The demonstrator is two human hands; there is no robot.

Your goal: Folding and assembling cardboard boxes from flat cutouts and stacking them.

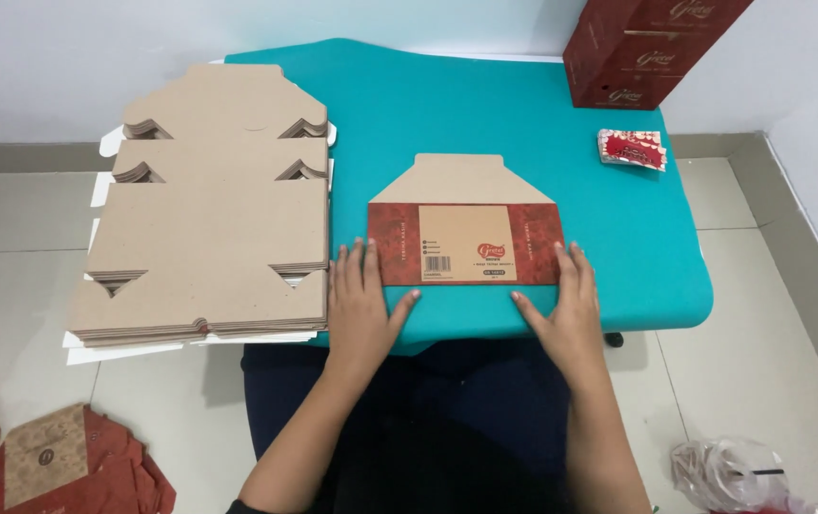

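Floor [9,247]: pale tiled floor is lying all around the work area, with grey skirting along the white wall.
Table [485,105]: a table covered in teal cloth is carrying the work; its near edge is sitting just in front of the person's lap.
Stack [209,209]: a tall stack of flat brown die-cut cardboard box blanks is resting on the left part of the table, overhanging its left edge, with white sheets showing beneath it.
Carton [642,48]: a dark red printed cardboard carton is standing at the far right corner of the table, partly cut off by the top of the view.
Folded box [466,224]: a flattened cardboard box blank, dark red with a brown centre panel and a plain brown trapezoid flap pointing away from the person, is lying flat in the middle of the table, just right of the stack.
Finished pieces [57,466]: red and brown folded cardboard pieces are lying in a heap on the floor at lower left.
Plastic bag [728,471]: a crumpled clear plastic bag is sitting on the floor at lower right.
Left hand [361,300]: it is lying palm down, grip wide and holding nothing, fingertips touching the lower left corner of the folded box.
Right hand [566,300]: it is lying palm down in the same way, grip wide, fingertips pressing on the lower right corner.
Small packet [632,149]: a small red and white packet is lying near the carton, well apart from both hands.
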